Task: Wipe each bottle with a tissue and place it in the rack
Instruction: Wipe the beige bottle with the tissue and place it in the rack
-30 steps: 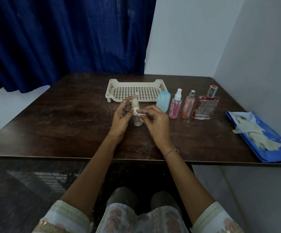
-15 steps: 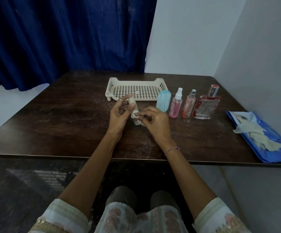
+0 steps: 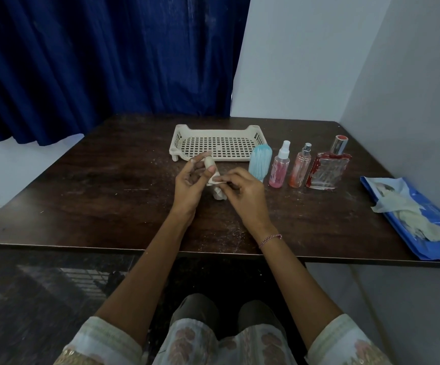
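Head view: at frame centre the left hand (image 3: 189, 185) has its grip closed around the upper part of the small cream bottle (image 3: 209, 164). The right hand (image 3: 242, 193) pinches the tissue (image 3: 214, 180) against the bottle's middle, just above the table (image 3: 108, 193). Since a second ago the left thumb has moved across the bottle; the bottle's place is unchanged. Five bottles: this one, plus a blue bottle (image 3: 259, 162), pink spray bottle (image 3: 280, 169), orange spray bottle (image 3: 300, 169) and square glass bottle (image 3: 326, 172) in a row to the right. One rack (image 3: 213, 131) sits above them, and one tissue pack (image 3: 429, 248) is at the right edge.
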### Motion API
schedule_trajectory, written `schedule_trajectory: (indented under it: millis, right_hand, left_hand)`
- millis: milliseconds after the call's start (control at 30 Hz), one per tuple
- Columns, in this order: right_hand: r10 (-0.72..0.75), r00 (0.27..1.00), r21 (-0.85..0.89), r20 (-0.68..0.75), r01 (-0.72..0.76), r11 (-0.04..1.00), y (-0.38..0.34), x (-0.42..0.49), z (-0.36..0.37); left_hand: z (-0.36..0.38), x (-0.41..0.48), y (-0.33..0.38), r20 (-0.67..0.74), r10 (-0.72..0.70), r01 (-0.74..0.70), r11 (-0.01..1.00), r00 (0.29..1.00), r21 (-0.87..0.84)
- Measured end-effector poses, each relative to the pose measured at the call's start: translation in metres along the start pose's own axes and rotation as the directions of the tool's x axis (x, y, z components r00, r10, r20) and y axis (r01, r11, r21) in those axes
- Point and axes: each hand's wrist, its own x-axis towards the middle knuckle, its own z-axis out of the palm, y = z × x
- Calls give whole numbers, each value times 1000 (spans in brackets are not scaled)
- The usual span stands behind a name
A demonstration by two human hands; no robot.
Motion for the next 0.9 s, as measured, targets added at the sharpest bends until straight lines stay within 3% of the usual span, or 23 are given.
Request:
schedule_trajectory:
  millis: [100, 300, 500, 900]
  right_hand:
    - [-7, 1000, 11, -22, 7, 1000, -3, 2, 1]
    - [38, 994, -4, 100, -38, 999, 4, -1, -1]
    - [-14, 998, -10, 56, 15, 1000, -3, 5, 0]
    - [6, 976, -97, 219, 16, 995, 10, 5, 8]
  left_hand:
    - [0, 1, 0, 6, 5, -5, 1000, 1000, -5]
    - [0, 4, -3, 39, -14, 16, 998, 999, -55]
    - [-2, 7, -7, 92, -17, 22, 998, 996, -55]
    - [1, 25, -12, 157, -63, 86, 986, 986, -142]
